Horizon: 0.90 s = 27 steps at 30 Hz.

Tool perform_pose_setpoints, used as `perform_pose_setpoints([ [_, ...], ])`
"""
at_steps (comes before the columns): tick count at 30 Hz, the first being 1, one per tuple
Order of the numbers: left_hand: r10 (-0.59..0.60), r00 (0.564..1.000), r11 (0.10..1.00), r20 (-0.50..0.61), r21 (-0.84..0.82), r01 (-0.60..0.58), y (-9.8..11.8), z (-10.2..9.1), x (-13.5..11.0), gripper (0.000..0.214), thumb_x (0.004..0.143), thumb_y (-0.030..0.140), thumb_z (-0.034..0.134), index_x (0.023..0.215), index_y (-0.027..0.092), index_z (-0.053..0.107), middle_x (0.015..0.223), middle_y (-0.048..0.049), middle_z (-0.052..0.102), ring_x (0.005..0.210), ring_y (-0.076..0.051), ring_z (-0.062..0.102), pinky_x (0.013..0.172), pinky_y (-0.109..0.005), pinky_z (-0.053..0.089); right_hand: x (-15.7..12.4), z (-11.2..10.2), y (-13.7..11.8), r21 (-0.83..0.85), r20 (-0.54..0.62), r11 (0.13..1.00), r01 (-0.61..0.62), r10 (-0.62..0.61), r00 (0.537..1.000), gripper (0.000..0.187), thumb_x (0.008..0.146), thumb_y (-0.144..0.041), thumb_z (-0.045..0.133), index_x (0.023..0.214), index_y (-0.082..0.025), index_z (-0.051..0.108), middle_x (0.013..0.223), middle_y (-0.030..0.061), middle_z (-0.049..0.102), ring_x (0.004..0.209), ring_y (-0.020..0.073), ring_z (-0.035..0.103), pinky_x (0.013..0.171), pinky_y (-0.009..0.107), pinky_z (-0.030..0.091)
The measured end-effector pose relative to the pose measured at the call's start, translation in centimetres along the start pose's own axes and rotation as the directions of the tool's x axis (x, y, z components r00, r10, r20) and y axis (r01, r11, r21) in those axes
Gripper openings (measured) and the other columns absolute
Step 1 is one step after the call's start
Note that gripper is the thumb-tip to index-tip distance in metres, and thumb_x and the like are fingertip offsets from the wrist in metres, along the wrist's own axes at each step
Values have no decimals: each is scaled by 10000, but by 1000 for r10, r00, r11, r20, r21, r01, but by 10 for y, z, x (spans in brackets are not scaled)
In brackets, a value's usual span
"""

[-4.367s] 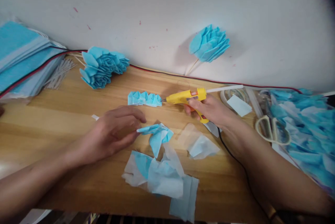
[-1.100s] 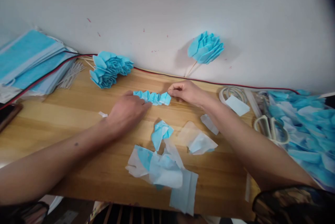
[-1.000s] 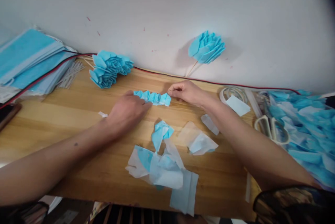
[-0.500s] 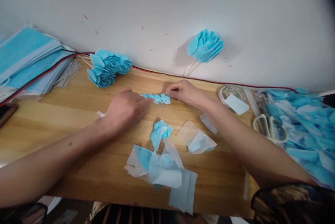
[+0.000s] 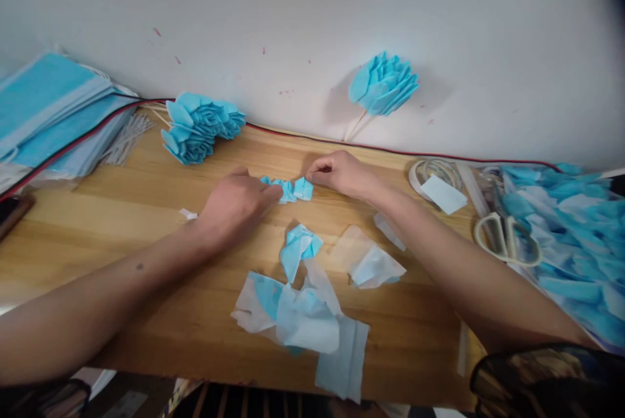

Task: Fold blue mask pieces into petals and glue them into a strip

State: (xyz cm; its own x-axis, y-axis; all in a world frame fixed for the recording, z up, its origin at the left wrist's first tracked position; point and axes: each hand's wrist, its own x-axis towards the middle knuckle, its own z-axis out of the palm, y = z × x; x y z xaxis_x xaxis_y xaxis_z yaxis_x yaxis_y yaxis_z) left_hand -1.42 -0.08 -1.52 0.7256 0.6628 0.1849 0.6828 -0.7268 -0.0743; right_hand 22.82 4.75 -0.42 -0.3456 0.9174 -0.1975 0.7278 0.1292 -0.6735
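A short, gathered strip of blue mask fabric [image 5: 295, 189] lies low over the wooden table between my hands. My left hand [image 5: 239, 203] is closed on its left part, and the fingers cover some of it. With thumb and forefinger pinched, my right hand [image 5: 339, 172] is at the strip's upper right end; the exact contact is hard to make out. Just in front of the strip rests a folded blue piece [image 5: 301, 245]. Nearer me are loose white and blue fabric pieces [image 5: 307, 317], and a pale scrap [image 5: 375, 266] lies to their right.
Blue fabric flowers [image 5: 202, 125] lie at the back left, beside stacked face masks [image 5: 53, 105]. Another flower [image 5: 383, 84] on a stick leans against the wall. Tape rolls [image 5: 434, 174], scissors [image 5: 508, 239] and piled blue cut pieces [image 5: 576, 242] are at right. A cable [image 5: 303, 136] runs along the wall.
The strip's right end has shifted slightly left and down, and it looks flatter there. Both hands stay almost in place, the left edging slightly left.
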Motion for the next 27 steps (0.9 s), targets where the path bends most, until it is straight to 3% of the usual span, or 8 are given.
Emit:
perform_pose_setpoints([
  [6, -30, 999, 999, 17, 42, 29, 1, 1, 2, 314, 1020, 261, 416, 912, 158, 692, 593, -36, 615, 524, -200, 501, 626, -350, 314, 1, 1, -5, -15, 10, 1000, -23, 23, 1000, 175, 830, -287, 657, 778, -168, 774, 694, 3, 678, 636, 120, 512, 611, 277, 341],
  [12, 19, 998, 998, 58, -56, -16, 0, -4, 1, 370, 1012, 222, 365, 800, 179, 666, 613, -33, 626, 569, -179, 507, 654, -343, 303, -8, -21, 2, 81, 29, 996, 35, -37, 999, 165, 803, -303, 629, 742, -179, 719, 730, -5, 671, 667, 124, 516, 657, 280, 373],
  [16, -1, 994, 992, 109, -129, 15, 1, -7, 1, 328, 980, 185, 393, 762, 174, 639, 602, -40, 613, 552, -173, 469, 651, -346, 281, -17, -33, 8, 121, 9, 993, 0, -1, 1000, 244, 804, -406, 626, 762, -181, 709, 692, -12, 619, 632, 118, 463, 631, 291, 342],
  [21, 2, 992, 994, 125, -112, 12, 2, -9, 2, 320, 969, 189, 409, 731, 182, 622, 587, -45, 598, 540, -177, 444, 644, -352, 282, -14, -21, 4, 167, 84, 986, 10, -24, 996, 217, 779, -386, 631, 745, -180, 690, 673, -22, 594, 615, 107, 447, 625, 285, 342],
  [27, 2, 992, 996, 128, -94, 10, 2, -7, 1, 328, 972, 175, 402, 741, 172, 635, 579, -35, 588, 535, -167, 430, 649, -339, 294, -5, -8, 2, 98, 57, 995, 17, -22, 998, 167, 803, -308, 615, 747, -175, 698, 697, -10, 635, 638, 118, 489, 637, 284, 354],
])
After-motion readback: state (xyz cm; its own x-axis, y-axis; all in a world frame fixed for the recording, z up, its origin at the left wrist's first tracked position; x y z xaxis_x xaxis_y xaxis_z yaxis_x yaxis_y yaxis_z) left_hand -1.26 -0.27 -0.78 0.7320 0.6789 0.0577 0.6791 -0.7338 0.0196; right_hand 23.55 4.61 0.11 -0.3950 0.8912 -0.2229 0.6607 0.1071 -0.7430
